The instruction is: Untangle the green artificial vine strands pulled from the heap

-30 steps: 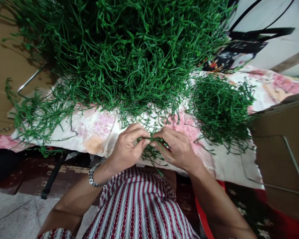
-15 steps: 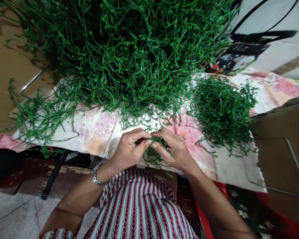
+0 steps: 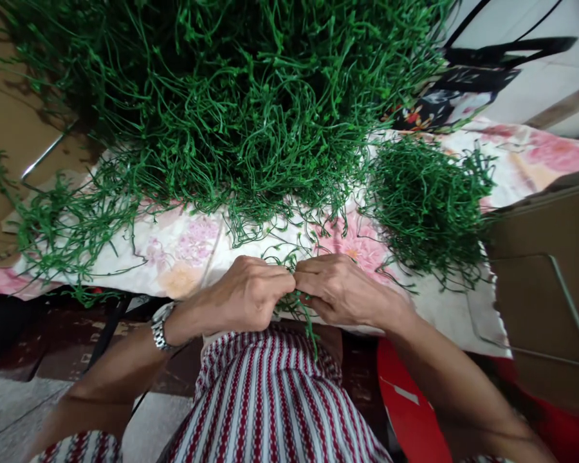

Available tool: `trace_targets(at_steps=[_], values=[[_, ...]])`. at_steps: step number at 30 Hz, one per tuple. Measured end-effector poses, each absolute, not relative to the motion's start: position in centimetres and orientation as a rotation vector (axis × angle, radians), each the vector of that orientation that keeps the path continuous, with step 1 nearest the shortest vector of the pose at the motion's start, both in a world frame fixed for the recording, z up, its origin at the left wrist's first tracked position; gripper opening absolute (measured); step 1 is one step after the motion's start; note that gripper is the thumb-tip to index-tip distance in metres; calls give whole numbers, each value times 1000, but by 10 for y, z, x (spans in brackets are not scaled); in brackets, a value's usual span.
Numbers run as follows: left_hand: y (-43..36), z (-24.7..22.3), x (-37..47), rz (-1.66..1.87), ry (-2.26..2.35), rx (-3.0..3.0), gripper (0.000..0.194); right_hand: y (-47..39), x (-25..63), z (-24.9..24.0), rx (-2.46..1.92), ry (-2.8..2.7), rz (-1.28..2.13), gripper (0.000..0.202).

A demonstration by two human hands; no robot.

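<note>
My left hand (image 3: 253,289) and my right hand (image 3: 335,286) meet at the cloth's front edge, knuckles up, with their fingertips pinched together. Between them are thin green plastic stems (image 3: 294,307) with small budded tips; some hang toward my lap and others show behind the fingers. The fingertips are partly hidden by the hands. A huge tangled heap of the same green stems (image 3: 251,116) rises just beyond. A smaller pile (image 3: 429,206) lies to the right, and a loose, thinner spread (image 3: 72,225) lies to the left.
A floral cloth (image 3: 183,257) lies under the stems. Brown cardboard (image 3: 540,289) with a bent metal wire is at the right, and another metal wire (image 3: 45,154) at the left. A black patterned bag (image 3: 453,96) stands at the back right. Something red (image 3: 410,411) lies beside my lap.
Both hands have turned from thumbs showing to knuckles up, and the wrists have spread apart. The stems between them now hang lower toward my lap. The view has shifted slightly.
</note>
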State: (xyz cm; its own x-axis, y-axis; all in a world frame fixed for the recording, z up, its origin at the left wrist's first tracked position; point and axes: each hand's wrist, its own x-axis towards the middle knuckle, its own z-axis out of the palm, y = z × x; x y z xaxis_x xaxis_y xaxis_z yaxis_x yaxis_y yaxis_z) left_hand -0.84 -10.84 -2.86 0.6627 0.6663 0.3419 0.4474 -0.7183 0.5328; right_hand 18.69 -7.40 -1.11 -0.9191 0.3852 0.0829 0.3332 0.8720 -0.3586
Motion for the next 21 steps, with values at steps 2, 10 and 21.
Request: trace_targets(at_steps=[2,10,21], values=[[-107,-26,-7,658,824,2535,19,-72,188,-5,-526,-2994,466,13],[-95,-24,-8,592,754,2248,16,-66,195,-8,-473,-2956,418,13],[-101,-28,-1,688,939,2348,15,-74,193,-15,-622,-2858,410,10]])
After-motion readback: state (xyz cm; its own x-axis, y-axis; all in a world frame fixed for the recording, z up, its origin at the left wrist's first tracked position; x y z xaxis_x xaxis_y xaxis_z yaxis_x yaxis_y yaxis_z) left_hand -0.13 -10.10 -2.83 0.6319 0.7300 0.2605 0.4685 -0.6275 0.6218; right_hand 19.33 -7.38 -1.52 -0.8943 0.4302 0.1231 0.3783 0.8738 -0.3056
